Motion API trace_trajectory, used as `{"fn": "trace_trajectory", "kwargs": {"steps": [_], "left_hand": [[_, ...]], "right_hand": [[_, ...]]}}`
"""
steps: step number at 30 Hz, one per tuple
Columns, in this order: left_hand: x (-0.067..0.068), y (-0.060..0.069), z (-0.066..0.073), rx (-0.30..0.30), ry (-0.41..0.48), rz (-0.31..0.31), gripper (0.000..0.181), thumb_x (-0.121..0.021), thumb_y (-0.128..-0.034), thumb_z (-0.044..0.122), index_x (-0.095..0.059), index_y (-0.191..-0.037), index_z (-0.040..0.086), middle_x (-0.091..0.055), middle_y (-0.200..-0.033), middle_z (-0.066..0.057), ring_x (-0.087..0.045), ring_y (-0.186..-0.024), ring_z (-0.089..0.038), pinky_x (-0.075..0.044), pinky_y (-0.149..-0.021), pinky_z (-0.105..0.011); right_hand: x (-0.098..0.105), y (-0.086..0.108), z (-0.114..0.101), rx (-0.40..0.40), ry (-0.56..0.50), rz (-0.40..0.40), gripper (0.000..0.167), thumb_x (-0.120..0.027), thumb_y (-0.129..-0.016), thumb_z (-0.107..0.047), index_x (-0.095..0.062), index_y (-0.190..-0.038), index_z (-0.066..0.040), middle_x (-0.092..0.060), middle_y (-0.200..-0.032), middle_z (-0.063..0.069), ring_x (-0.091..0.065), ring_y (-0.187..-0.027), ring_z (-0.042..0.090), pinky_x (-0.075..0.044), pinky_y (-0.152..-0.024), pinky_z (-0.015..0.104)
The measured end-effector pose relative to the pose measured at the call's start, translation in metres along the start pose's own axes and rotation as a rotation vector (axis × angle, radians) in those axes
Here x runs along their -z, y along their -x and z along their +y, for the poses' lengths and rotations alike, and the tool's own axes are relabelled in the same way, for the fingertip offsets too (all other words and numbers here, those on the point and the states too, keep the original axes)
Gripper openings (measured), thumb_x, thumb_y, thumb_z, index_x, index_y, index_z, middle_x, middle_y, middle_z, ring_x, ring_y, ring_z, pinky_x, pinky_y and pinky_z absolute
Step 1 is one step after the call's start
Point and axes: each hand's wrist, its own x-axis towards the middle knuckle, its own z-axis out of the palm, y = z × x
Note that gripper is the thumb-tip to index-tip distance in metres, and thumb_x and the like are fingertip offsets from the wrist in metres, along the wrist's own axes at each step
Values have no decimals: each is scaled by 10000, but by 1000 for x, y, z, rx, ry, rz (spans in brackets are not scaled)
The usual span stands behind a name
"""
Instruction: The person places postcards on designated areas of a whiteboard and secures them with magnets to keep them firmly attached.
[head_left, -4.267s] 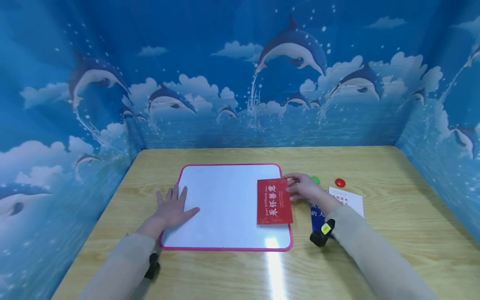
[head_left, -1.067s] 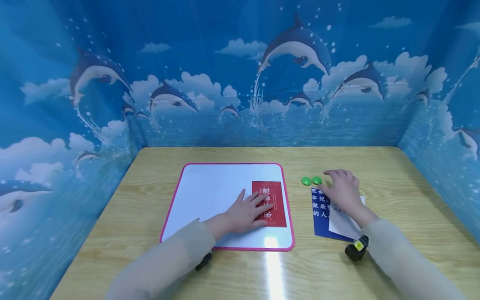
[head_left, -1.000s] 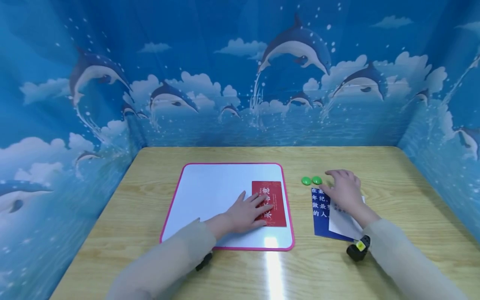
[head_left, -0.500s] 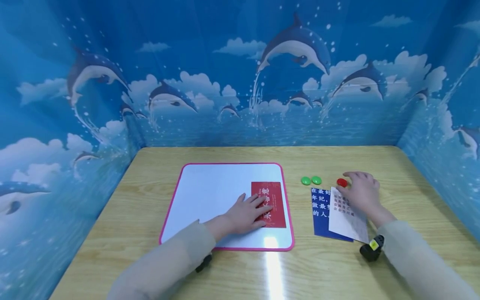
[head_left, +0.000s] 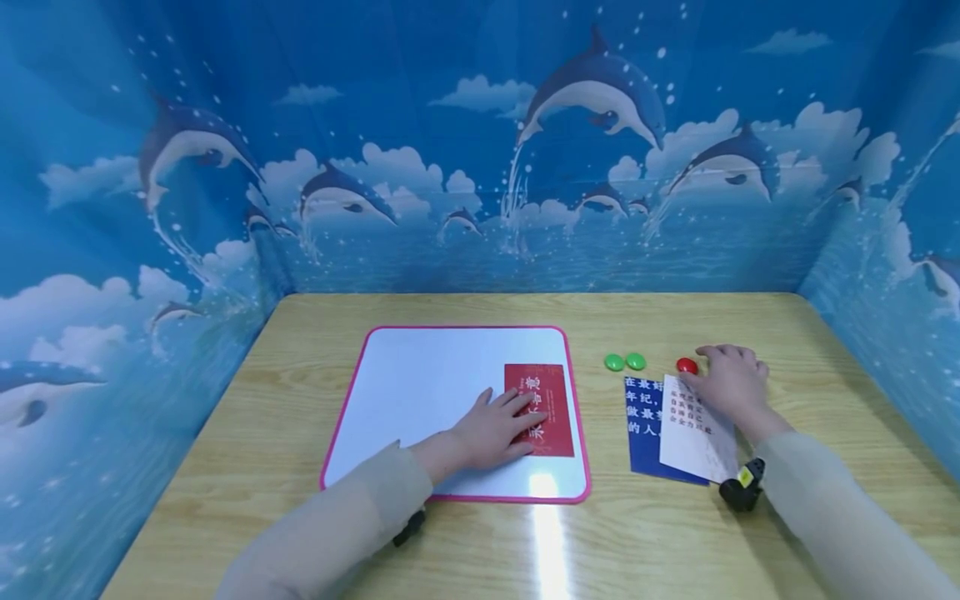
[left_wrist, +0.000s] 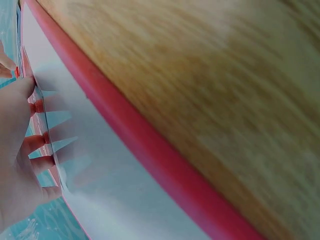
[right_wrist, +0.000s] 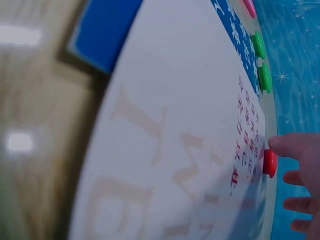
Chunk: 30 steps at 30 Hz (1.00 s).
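My left hand rests with spread fingers on a red card with white characters. The card lies on the right part of a pink-rimmed whiteboard. In the left wrist view, the fingers reach over the card's edge. My right hand hovers over the upper right corner of a white printed card. Beside its thumb and forefinger sits a red round magnet. The right wrist view shows the thumb close to that red magnet; whether they touch, I cannot tell.
Two green round magnets lie on the wooden table, right of the board. A blue card with white characters lies partly under the white card. A dolphin-print curtain encloses the table's back and sides.
The right hand let go of the red card on the board and moved right to the red magnet. The left hand moved from the board's left edge onto the card.
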Motion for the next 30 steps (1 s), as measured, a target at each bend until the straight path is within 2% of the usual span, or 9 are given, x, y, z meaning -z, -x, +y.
{"fn": "trace_trajectory", "kwargs": {"steps": [5, 9, 13, 19, 23, 30], "left_hand": [[-2, 0, -3, -15, 13, -2, 711, -584, -852, 523, -279, -1468, 345, -240, -1557, 15, -181, -1450, -241, -186, -1153, -525], [-2, 4, -6, -32, 26, 27, 710, -536, -871, 552, -269, -1479, 300, -213, -1567, 4, -146, -1458, -260, -147, -1160, -533], [-3, 11, -10, -65, 3, 47, 739, -547, -854, 572, -272, -1479, 292, -228, -1561, 2, -173, -1451, -253, -155, -1157, -538], [-7, 22, -10, -122, -53, 6, 720, -469, -872, 615, -250, -1484, 307, -219, -1566, -7, -167, -1453, -260, -87, -1159, -562], [-10, 23, -10, -133, -79, 17, 702, -437, -876, 632, -267, -1478, 313, -244, -1558, 3, -198, -1446, -237, -49, -1150, -588], [-10, 24, -10, -147, -71, 28, 676, -398, -896, 631, -291, -1472, 295, -263, -1550, -14, -229, -1435, -242, -62, -1149, -588]], "right_hand": [[-5, -3, 1, -12, 14, -14, 599, -626, -845, -348, -499, -1231, 92, -374, -1274, 390, -257, -1175, 586, -196, -956, 690], [-7, -5, 2, -21, 16, -17, 572, -619, -850, -343, -523, -1208, 93, -388, -1261, 383, -263, -1168, 576, -201, -946, 682], [-8, -6, 2, -25, 12, -12, 558, -621, -851, -333, -533, -1195, 98, -388, -1257, 382, -264, -1167, 577, -204, -946, 680], [-8, -7, 2, -35, 12, -11, 525, -617, -858, -320, -551, -1174, 94, -390, -1253, 382, -265, -1162, 578, -210, -939, 677], [-10, -9, 3, -40, 6, -10, 520, -620, -857, -322, -557, -1168, 88, -386, -1258, 381, -262, -1167, 578, -209, -938, 684], [-9, -8, 3, -41, -8, 12, 511, -621, -855, -312, -559, -1161, 93, -370, -1265, 383, -238, -1186, 581, -178, -941, 696]]}}
